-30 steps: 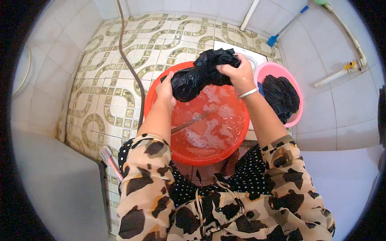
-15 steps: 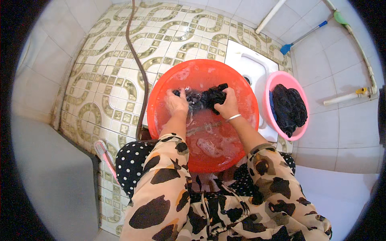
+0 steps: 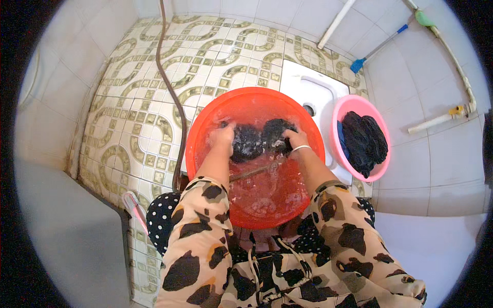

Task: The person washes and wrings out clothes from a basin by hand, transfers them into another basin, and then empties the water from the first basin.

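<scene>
A large red basin (image 3: 205,105) of cloudy, sudsy water stands in front of me. In its far half lies a wet black cloth (image 3: 247,143), spread in two bunched lumps and partly under water; I cannot tell what garment it is. My left hand (image 3: 222,139) is closed on its left end. At the right end my right hand (image 3: 297,139), with a white bangle at the wrist, grips the cloth with the thumb on top. The fingertips of both hands are partly hidden by cloth and water. A dark, hose-like length (image 3: 250,173) shows in the water below the cloth.
A pink basin (image 3: 337,146) with dark clothes (image 3: 363,141) stands right of the red one, beside a white squat toilet (image 3: 292,77). A brown hose (image 3: 177,100) runs along the patterned tile floor. A pink brush (image 3: 132,203) lies by my left knee. Pipes line the right wall.
The black cloth has gone from a bunched, twisted strip lifted at the right to a wider spread lying lower in the water. Both hands have lowered with it.
</scene>
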